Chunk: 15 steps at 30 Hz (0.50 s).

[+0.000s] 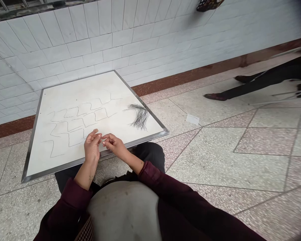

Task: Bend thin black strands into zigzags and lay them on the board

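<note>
Close together over the front edge of a white table, my left hand (92, 144) and my right hand (114, 144) face each other with thumbs and fingers pinched. Whatever lies between the fingertips is too fine to make out. Beyond them, rows of thin dark strands, each bent in a step shape, spread over the tabletop; one bent strand (69, 135) lies left of my hands. To the right, a loose bunch of dark, thin strands (140, 117) rests near the table's right edge.
The white table (90, 83) has a metal rim and stands by a tiled wall (77, 48). My knees are under its front edge. A flat white piece (192, 119) lies on the floor to the right. Farther right, another person's dark-trousered legs (261, 78) stretch out.
</note>
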Available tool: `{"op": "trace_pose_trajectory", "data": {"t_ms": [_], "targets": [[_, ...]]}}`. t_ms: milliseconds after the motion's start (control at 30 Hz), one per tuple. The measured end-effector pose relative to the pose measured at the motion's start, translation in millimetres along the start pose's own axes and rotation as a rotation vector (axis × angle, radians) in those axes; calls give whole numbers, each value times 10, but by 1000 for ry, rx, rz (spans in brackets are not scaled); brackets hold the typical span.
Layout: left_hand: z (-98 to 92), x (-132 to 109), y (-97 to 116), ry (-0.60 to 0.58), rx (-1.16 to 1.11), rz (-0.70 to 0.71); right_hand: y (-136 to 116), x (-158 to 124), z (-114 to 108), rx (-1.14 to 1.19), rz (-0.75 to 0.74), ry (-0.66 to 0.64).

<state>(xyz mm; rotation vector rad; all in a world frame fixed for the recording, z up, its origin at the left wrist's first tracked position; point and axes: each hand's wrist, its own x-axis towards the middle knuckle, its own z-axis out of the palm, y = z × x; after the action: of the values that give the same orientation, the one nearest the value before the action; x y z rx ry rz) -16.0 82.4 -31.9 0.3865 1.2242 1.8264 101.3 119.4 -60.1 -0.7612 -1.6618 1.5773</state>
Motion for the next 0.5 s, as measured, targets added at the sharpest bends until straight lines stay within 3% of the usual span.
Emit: {"op": "trace_pose_trajectory", "data": {"t_ms": [133,333,500], "targets": [[-33,44,44,75,-9,35,-5,-24,-12,136,75,-123],[-14,-12,34,-4,33,34,-22,-25,14,192,93,-66],[-3,-11,40,15,22,35,-19,-16,2,251,137,-37]]}}
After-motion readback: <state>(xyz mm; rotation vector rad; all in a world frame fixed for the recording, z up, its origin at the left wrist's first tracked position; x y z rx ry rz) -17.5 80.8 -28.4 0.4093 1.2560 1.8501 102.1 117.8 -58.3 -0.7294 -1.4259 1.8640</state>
